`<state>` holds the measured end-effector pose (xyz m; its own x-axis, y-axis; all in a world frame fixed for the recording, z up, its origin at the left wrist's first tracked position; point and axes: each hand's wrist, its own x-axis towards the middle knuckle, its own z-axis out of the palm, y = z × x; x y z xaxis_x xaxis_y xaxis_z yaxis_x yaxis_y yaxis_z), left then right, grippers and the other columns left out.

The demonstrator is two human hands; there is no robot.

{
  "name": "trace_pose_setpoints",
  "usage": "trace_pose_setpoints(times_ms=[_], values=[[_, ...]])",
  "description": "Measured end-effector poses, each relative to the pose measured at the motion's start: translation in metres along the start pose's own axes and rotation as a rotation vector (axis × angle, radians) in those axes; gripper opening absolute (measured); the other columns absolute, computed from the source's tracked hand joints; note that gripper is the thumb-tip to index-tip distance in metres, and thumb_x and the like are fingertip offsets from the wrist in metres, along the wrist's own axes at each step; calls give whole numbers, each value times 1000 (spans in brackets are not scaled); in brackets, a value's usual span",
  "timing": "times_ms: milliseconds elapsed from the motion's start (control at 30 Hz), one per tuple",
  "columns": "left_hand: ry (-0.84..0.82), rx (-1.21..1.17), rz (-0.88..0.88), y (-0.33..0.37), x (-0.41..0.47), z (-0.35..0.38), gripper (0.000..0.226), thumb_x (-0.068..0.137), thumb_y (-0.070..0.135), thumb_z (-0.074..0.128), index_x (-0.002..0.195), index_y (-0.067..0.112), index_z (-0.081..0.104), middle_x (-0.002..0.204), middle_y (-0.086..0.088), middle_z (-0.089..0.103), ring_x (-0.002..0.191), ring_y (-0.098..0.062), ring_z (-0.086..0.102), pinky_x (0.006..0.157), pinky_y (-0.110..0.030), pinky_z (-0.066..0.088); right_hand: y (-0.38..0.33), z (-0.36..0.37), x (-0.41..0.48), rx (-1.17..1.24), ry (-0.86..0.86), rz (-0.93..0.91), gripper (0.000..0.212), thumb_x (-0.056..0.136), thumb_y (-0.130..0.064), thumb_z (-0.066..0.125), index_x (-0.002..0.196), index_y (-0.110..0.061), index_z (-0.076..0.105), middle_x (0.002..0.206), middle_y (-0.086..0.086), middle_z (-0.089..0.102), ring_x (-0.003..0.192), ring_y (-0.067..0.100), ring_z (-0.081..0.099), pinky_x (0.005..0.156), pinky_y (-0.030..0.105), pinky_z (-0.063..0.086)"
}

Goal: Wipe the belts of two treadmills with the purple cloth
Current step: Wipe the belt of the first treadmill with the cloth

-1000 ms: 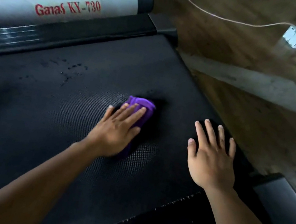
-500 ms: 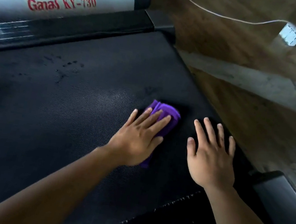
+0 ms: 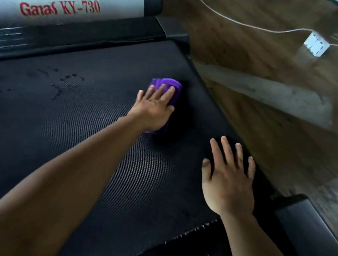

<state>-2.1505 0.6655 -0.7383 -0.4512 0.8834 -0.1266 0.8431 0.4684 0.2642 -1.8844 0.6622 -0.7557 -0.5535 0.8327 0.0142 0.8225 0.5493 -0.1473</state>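
Since half a second ago the left hand [image 3: 153,110] has pushed the purple cloth [image 3: 170,84] farther up the belt [image 3: 50,142], away from the person and toward the motor cover [image 3: 121,3]. The right hand [image 3: 229,181] has stayed roughly where it was.

Both hands lie flat. The left one presses down on the bunched cloth with straight fingers [image 3: 158,89] spread over its top. Folds of purple show beyond the fingertips, and a little more peeks out under the heel of the palm. The cloth sits on the right half of the black ribbed belt, well short of the cover and near the belt's right edge. The right hand rests palm down on the belt with its fingers spread and straight. It holds nothing and lies close to that same edge, nearer the person than the cloth and apart from it.

Left of the cloth, a scatter of dark spots [image 3: 60,82] marks the belt. The pale cover carries red lettering [image 3: 59,8] reading "Ganas KY-730". Right of the treadmill is a wooden floor [image 3: 252,59], crossed by a thin white cable [image 3: 225,17] that runs to a small white box [image 3: 315,44]. A dark end cap [image 3: 312,239] sits at the belt's near right corner.
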Motion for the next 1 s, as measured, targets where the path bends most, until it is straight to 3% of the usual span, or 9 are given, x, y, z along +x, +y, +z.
trace_pose_setpoints(times_ms=[67,233,367,533,667,867,1000], values=[[-18,16,101,27,-12,7,63,101,46,30,156,31,4,165,2,-2,151,-24,-7,119,-48,-5,1,-1,1,10,5,0,63,97,-51,7,158,-35,13,167,-10,5,154,21,3,122,51,3],[-20,6,245,36,-96,26,63,101,48,28,155,35,-3,164,7,-5,150,-18,-10,120,-47,-6,0,-2,0,23,29,0,62,96,-49,24,152,-27,38,162,-3,31,149,29,26,117,57,18],[-43,29,220,33,-158,31,63,102,48,24,154,36,-10,163,9,-11,149,-15,-17,121,-44,-9,3,-6,2,49,-30,-19,64,95,-50,24,154,-27,32,165,-4,22,152,27,16,120,53,8],[-69,54,188,37,-193,34,62,102,48,20,153,34,-14,163,5,-15,148,-18,-20,120,-43,-11,21,-26,-8,162,-155,-84,61,101,-34,49,156,-21,27,166,-3,16,154,20,9,123,39,4],[-72,68,166,42,-200,34,64,102,46,21,154,29,-12,163,1,-16,148,-23,-19,121,-44,-10,66,-46,-45,103,-212,-23,62,102,-42,45,157,-20,26,165,-1,19,152,24,17,121,40,17],[-48,56,117,58,-199,39,65,102,46,20,154,27,-14,163,-2,-16,148,-25,-19,121,-43,-9,91,-35,-80,24,-5,46,69,96,-50,23,147,-10,46,151,11,48,144,29,37,120,46,19],[-2,37,151,98,-180,49,64,102,46,20,154,26,-11,164,-4,-11,149,-27,-16,121,-46,-6,94,-30,-77,-20,56,18,64,97,-44,28,148,-10,43,148,11,51,141,28,42,119,46,24]])
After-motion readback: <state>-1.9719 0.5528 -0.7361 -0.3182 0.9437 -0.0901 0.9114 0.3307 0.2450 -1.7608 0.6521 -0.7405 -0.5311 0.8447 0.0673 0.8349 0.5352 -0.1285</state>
